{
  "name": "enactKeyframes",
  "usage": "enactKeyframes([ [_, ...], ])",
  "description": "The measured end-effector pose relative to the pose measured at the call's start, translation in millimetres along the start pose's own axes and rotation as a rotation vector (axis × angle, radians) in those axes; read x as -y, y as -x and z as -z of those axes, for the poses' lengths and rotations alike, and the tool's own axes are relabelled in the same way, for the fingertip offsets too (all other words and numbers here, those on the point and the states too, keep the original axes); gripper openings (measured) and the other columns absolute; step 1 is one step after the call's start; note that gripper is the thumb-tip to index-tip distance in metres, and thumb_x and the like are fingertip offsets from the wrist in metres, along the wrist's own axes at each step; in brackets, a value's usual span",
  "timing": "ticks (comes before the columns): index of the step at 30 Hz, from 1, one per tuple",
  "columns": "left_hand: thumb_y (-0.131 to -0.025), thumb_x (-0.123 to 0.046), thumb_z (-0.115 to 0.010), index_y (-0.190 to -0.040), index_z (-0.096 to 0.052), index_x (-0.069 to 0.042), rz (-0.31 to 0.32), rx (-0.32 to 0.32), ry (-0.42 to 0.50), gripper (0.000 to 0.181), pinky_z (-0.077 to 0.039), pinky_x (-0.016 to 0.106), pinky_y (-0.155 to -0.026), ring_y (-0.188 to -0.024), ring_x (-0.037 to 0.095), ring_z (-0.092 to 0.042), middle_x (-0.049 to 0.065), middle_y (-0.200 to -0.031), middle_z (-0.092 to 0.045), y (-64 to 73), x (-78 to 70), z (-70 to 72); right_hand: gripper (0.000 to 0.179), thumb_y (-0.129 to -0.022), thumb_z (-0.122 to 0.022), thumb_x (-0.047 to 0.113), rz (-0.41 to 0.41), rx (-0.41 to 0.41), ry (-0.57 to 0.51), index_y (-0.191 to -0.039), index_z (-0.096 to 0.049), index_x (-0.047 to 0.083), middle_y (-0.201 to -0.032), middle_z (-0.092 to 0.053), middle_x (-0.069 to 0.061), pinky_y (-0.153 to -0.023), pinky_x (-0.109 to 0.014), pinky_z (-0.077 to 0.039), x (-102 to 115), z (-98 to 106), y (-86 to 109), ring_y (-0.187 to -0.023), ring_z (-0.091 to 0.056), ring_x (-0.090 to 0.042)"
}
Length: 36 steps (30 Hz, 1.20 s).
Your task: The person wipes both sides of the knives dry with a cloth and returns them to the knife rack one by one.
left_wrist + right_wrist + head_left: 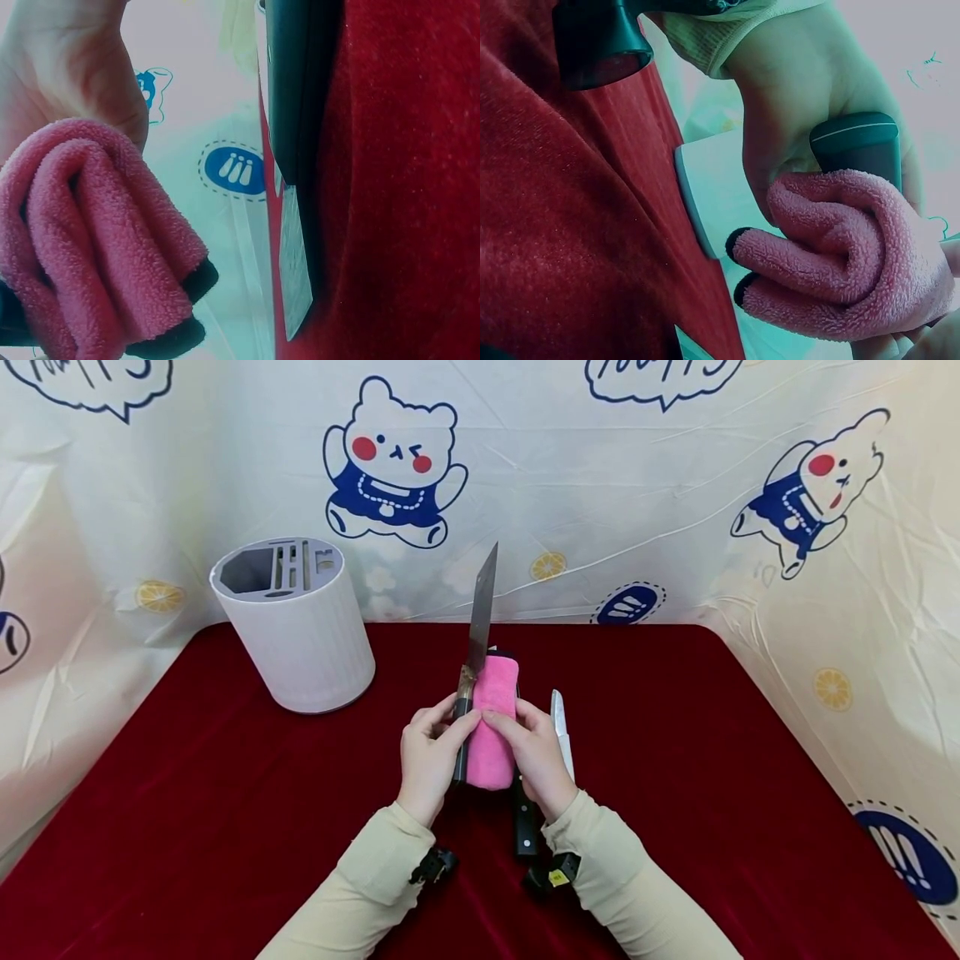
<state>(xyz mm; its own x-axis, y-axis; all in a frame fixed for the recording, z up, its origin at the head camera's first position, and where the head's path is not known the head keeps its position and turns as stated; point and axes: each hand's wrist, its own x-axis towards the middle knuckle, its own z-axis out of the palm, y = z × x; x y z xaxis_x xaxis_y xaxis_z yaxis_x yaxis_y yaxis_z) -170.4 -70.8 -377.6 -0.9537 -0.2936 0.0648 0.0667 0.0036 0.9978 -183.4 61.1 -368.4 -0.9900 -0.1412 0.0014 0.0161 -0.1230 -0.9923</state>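
My left hand (pixel 427 756) grips the dark handle (pixel 461 735) of a kitchen knife, whose blade (pixel 483 602) points up and away from me. Right beside the handle is a folded pink cloth (pixel 493 731), pinched at its far side by my right hand (pixel 538 758). Both thumbs meet on top of the cloth. Its layered folds and dark edging show in the right wrist view, where the butt of the knife handle (pixel 859 146) sticks out above it. Beneath my right hand, a black-handled knife (pixel 525 822) lies on the table, its blade mostly hidden.
A second knife with a pale blade (pixel 558 714) lies just right of my right hand. At the back left stands a white, round knife block (pixel 307 652) with a grey slotted top. A dark red cloth (pixel 675 735) covers the table, and a printed curtain (pixel 525 485) hangs behind.
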Motion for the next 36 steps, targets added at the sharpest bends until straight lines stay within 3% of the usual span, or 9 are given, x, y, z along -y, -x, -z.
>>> enactKeyframes([
  [15,-0.089,-0.02,-0.073,-0.129,-0.066,-0.01,0.012,-0.012,-0.005,0.041,-0.047,0.022,-0.066,-0.08,0.011,-0.051,0.004,-0.099,-0.058,0.1,0.0,1.8,0.036,-0.094,-0.061,0.018,-0.069,0.078,0.033,-0.125,-0.063,-0.002,-0.107,-0.073,-0.016,-0.078,-0.032,-0.058,2.5,4.2,2.3,-0.086,-0.071,-0.014],
  [28,-0.09,-0.019,-0.072,-0.129,-0.066,-0.01,0.039,-0.024,0.068,0.041,-0.049,0.018,-0.067,-0.081,0.008,-0.053,0.001,-0.098,-0.057,-3.6,-0.5,3.1,0.033,-0.092,-0.06,0.014,-0.132,0.136,0.035,-0.115,-0.063,-0.008,-0.086,-0.073,-0.004,-0.068,-0.03,-0.058,7.6,7.5,3.0,-0.075,-0.07,-0.012],
  [36,-0.09,-0.019,-0.072,-0.129,-0.066,-0.01,0.046,-0.017,0.089,0.041,-0.049,0.017,-0.069,-0.083,0.007,-0.053,0.0,-0.099,-0.057,-5.7,-4.6,6.3,0.035,-0.093,-0.061,0.017,-0.181,0.139,0.014,-0.121,-0.063,-0.006,-0.092,-0.073,-0.004,-0.07,-0.031,-0.059,7.4,7.3,0.4,-0.078,-0.071,-0.012],
])
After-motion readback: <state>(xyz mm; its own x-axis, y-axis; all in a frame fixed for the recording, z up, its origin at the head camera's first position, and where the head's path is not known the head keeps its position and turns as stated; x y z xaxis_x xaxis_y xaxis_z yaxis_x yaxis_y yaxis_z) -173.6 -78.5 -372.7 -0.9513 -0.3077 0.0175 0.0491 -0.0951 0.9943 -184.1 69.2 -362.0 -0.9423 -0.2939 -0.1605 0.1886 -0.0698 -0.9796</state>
